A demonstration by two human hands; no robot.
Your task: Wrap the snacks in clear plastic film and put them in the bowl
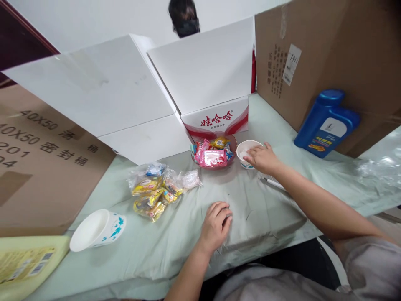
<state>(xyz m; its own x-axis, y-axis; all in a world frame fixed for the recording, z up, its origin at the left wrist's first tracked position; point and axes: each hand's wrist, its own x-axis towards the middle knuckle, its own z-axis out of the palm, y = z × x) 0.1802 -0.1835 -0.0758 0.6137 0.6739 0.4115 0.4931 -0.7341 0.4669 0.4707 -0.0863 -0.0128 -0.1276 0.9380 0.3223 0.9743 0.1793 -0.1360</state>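
Note:
My right hand (261,158) reaches out to a small white paper cup (246,151) standing on the table, fingers curled on its near rim. Just left of the cup is a pink bowl (232,147) filled with wrapped snacks, a pink packet on top. My left hand (216,223) rests on the pale green tablecloth (175,246) near the front edge, fingers curled under, holding nothing. A clear plastic bag of yellow snack packets (158,188) lies left of centre. Another paper cup (97,229) lies tipped on its side at the near left.
White cardboard flaps (125,92) and a red-printed box (219,119) stand behind the bowl. Brown cartons (328,50) flank both sides. A blue bottle (327,123) leans at the right, a yellow container (25,259) at bottom left. A pen (274,183) lies under my forearm. Someone's dark-haired head (184,16) shows behind the flaps.

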